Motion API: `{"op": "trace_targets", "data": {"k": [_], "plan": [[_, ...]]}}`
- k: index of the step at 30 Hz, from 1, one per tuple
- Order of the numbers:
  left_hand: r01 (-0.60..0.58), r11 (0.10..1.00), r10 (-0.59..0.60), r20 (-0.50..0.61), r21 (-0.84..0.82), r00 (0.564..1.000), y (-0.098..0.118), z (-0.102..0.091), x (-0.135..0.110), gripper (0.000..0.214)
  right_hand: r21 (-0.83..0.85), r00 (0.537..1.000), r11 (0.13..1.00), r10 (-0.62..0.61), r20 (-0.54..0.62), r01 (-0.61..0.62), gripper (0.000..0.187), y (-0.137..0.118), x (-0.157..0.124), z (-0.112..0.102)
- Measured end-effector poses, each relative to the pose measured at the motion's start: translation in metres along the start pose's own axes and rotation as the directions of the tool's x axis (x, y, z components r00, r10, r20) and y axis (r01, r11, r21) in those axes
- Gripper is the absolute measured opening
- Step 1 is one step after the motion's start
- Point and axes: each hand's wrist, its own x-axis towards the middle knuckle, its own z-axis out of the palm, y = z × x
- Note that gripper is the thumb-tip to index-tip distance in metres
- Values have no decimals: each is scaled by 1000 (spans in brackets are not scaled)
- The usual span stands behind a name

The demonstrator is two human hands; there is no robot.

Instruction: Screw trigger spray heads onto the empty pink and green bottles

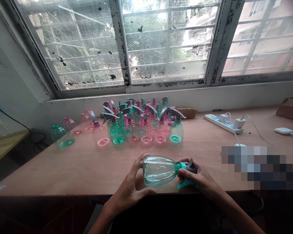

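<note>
A clear teal spray bottle (158, 170) lies on its side above the near edge of the wooden table (75, 162). My left hand (129, 188) cups the bottle's base end, fingers wrapped round it. My right hand (197, 180) is closed on the teal and grey trigger head (189, 167) at the bottle's neck. Behind, a cluster of assembled pink and teal spray bottles (141, 125) stands on the table.
Headless bottles (63, 135) stand at the left of the cluster. A white power strip (223, 123) with plugged chargers lies at the right, a cardboard box (290, 109) beyond it. A blurred patch covers the near right. Barred windows run along the back.
</note>
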Motion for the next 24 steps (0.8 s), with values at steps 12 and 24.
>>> {"op": "trace_targets", "data": {"k": [12,24], "plan": [[-17,1000,17,-1,20,1000,-3,3,0,100,-19,1000,1000,-8,-30,8,42,1,0,0],[-60,997,61,-28,44,998,-9,4,-2,93,-52,1000,999,-15,-13,14,41,-2,0,1]]}}
